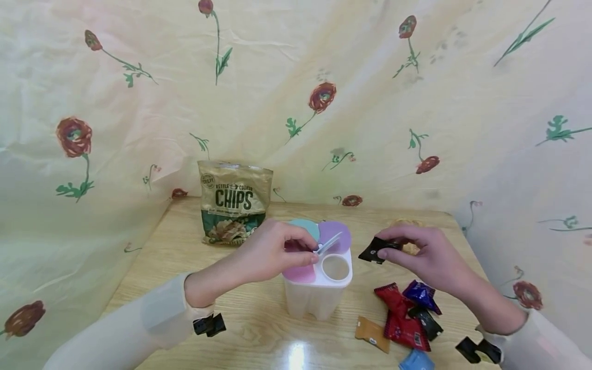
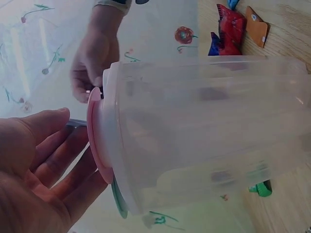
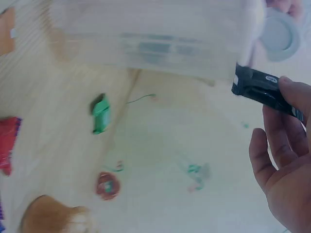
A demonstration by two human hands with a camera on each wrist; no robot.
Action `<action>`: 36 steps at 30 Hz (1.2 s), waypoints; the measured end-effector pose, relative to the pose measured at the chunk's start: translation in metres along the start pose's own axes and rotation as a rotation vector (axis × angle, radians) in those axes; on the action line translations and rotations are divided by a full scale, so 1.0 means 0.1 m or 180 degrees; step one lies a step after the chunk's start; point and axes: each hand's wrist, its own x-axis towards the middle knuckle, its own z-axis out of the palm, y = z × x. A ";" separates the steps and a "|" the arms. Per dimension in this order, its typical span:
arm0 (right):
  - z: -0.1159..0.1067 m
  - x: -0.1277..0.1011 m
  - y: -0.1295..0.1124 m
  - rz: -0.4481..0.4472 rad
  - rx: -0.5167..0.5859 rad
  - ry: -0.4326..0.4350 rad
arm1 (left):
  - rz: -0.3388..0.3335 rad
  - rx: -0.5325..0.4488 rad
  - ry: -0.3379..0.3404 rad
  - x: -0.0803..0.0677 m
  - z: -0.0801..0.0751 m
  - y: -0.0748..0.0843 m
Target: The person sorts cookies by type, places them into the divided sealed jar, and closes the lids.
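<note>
A translucent plastic container (image 1: 314, 298) with a white top stands mid-table; its top carries teal, purple and pink flap lids. My left hand (image 1: 315, 247) pinches a pale flap lid (image 1: 329, 242) and holds it tilted up over an uncovered round opening (image 1: 335, 267). My right hand (image 1: 386, 249) pinches a small black packet (image 1: 375, 251) in the air just right of the container top. The left wrist view shows the container (image 2: 204, 131) close up with its pink lid (image 2: 97, 141) beside my left fingers (image 2: 53, 160). In the right wrist view the black packet (image 3: 265, 90) sits between thumb and fingers.
Several small packets lie right of the container: red (image 1: 400, 313), blue (image 1: 421, 294), black (image 1: 426, 321), orange (image 1: 372, 333) and light blue (image 1: 416, 359). A chips bag (image 1: 233, 208) stands at the back left. Floral cloth (image 1: 324, 103) walls in the wooden table (image 1: 259, 329).
</note>
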 end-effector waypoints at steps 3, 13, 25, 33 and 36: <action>-0.04 0.06 -0.12 -0.0111 0.0049 0.0013 | -0.0017 0.0002 -0.0012 0.00 -0.01 0.00; 0.02 0.22 -0.39 -0.0189 0.0510 -0.0027 | 0.0019 0.0020 -0.0001 0.00 -0.02 0.00; 0.22 0.33 -0.40 -0.0233 0.0532 -0.0342 | 0.0046 0.0022 -0.0016 0.01 0.00 -0.02; 0.33 0.41 -0.40 -0.0335 0.0306 -0.0626 | 0.0094 0.0022 0.0014 0.02 0.01 -0.02; 0.38 0.42 -0.40 -0.0311 0.0248 -0.0706 | 0.0117 0.0037 0.0016 0.02 0.02 0.00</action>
